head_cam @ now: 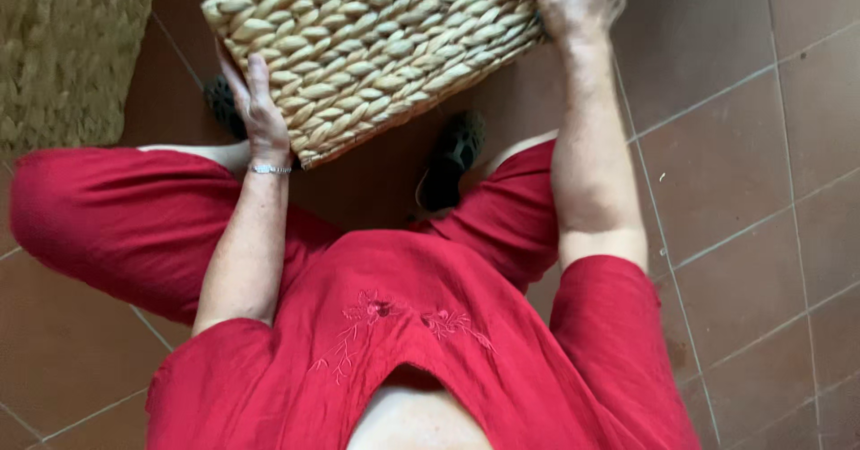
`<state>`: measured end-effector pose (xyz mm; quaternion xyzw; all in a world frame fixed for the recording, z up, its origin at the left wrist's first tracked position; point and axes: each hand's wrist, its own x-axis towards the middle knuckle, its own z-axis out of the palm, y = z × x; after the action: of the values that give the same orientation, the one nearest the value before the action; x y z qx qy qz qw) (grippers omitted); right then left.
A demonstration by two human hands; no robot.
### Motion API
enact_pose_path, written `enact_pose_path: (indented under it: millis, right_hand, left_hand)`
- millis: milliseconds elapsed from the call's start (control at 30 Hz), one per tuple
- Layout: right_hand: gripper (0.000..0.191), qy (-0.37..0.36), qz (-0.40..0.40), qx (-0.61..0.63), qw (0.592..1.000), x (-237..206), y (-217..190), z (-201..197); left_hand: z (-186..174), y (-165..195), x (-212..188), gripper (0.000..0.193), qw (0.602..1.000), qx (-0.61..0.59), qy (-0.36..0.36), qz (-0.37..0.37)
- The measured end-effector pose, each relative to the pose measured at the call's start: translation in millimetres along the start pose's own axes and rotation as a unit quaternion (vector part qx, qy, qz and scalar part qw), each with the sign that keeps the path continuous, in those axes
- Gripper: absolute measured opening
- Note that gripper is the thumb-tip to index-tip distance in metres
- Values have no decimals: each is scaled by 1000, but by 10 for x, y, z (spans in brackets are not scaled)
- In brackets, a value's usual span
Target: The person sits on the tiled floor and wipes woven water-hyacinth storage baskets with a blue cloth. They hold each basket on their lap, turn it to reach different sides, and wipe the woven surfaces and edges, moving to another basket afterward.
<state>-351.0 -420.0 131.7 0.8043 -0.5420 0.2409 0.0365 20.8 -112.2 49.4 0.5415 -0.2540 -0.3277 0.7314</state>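
A woven straw basket [376, 47] is tilted above the floor in front of my knees, its underside facing me. My left hand [255, 105], with a thin bracelet at the wrist, presses flat against the basket's near left corner. My right hand [580, 2] grips the basket's right edge near the top of the view. A small dark-blue thing shows above the right fingers, too cut off to identify. The inside of the basket is hidden.
I wear red trousers [116, 217] and a red embroidered top [403, 325]. Dark shoes [452, 159] stand on a terracotta tile floor [743, 163]. A woven straw mat [63, 47] lies at the upper left.
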Motion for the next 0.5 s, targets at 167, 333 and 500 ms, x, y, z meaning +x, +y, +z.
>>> enact_pose_path:
  millis: [167, 333, 500]
  right_hand:
    - [31, -45, -175, 45, 982, -543, -1319, 111]
    - [22, -27, -316, 153, 936, -1254, -2570, -265]
    - [16, -16, -286, 91, 954, -474, -1878, -324]
  left_hand:
    - [-37, 84, -52, 65, 999, 37, 18, -14]
    - [-65, 233, -123, 67, 999, 28, 25, -27]
    - [3, 357, -233, 66, 999, -2, 7, -38]
